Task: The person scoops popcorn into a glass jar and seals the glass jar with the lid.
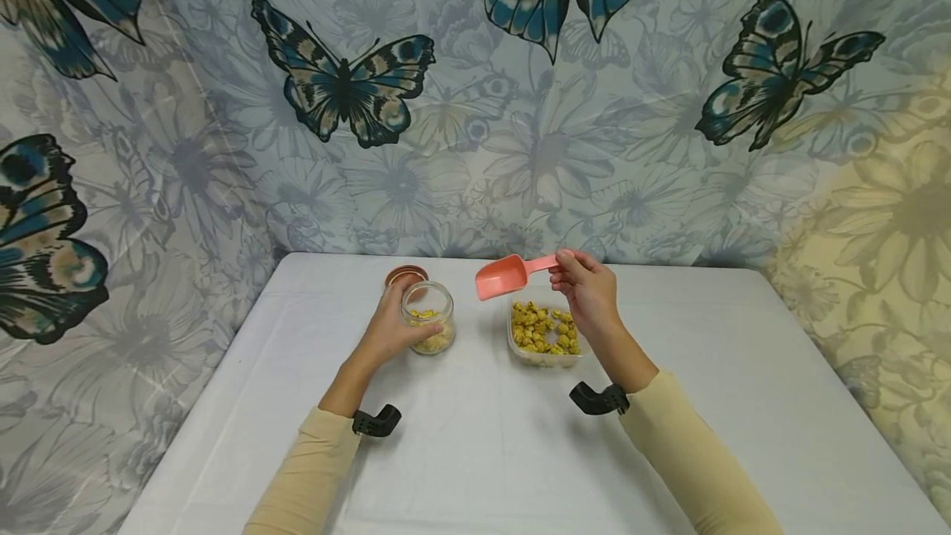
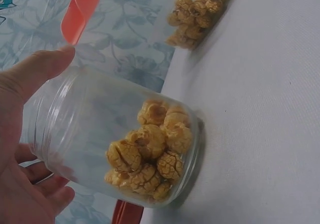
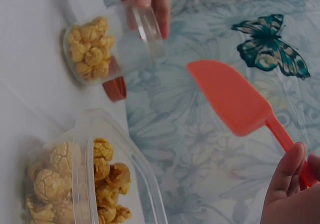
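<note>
My left hand (image 1: 394, 323) grips a clear glass jar (image 2: 95, 114) near its mouth, thumb on one side and fingers on the other. Yellow-brown popcorn (image 2: 147, 149) fills the lower part of the jar, which stands upright on the table. In my right hand (image 1: 587, 291) is the handle of a coral-pink scoop (image 1: 503, 277), pinched between thumb and fingers. The scoop is held in the air above the back of a clear plastic container (image 1: 546, 360) that holds more popcorn (image 1: 537, 327). No popcorn shows in the scoop's bowl in the head view.
A reddish-brown round lid (image 1: 406, 272) lies behind the jar, partly hidden by my left hand. White cloth covers the table (image 1: 475, 452). Behind it hangs a butterfly-print backdrop (image 1: 475, 180). Black camera bands (image 1: 600, 399) sit on both wrists.
</note>
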The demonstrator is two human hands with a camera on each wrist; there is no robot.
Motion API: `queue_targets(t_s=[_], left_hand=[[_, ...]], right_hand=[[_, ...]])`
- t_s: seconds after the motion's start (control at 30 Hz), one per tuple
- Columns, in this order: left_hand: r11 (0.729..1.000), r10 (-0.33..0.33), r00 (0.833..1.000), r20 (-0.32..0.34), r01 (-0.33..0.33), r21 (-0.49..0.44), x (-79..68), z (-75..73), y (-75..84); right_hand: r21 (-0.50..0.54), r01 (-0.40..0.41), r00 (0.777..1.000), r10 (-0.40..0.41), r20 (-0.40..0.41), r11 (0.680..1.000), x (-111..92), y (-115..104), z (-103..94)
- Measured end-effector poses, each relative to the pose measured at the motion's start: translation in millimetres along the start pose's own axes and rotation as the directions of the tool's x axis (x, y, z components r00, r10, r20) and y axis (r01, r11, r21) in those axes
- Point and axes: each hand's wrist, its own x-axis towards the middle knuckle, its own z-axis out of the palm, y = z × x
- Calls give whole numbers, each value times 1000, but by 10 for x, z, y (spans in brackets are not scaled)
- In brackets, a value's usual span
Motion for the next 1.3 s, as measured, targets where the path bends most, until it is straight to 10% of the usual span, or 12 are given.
queue_targets(t_s=[0.8,1.03,1.3], left_hand=[[983,143,989,-31,-145,-109,-20,-60,230],[987,55,998,22,-51,-152,-37,-34,306],[987,89,996,9,-87,-133,-5,60,480]], right_hand=[[34,41,996,-38,-87,999,-82,-115,-219],[34,69,994,-66,-88,997,-98,-150,-281],[22,122,988,-119,-101,992,-116,-205,-312]])
